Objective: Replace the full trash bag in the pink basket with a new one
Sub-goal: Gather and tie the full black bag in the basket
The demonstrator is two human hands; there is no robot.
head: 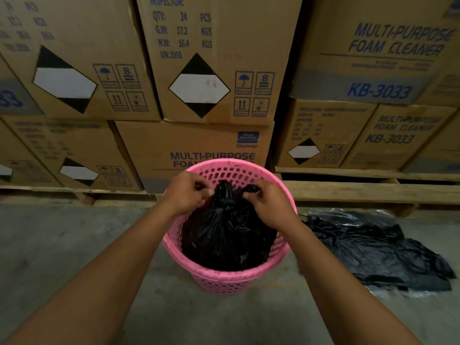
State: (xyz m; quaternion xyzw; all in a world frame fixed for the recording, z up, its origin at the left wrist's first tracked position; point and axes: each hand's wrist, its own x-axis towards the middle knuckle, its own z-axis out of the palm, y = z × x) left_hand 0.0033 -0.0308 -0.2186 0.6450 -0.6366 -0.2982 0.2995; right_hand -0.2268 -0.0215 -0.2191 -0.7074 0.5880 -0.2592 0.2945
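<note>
A pink perforated basket stands on the concrete floor in front of me. Inside it sits a full black trash bag, its top gathered into a bunch at the middle. My left hand pinches one loose end of the bag's top on the left. My right hand pinches the other end on the right. The two ends are pulled apart across the gathered neck. A flat pile of spare black trash bags lies on the floor just right of the basket.
Stacked cardboard cartons of foam cleaner rise right behind the basket on wooden pallets. Bare concrete floor stretches to the left and towards me.
</note>
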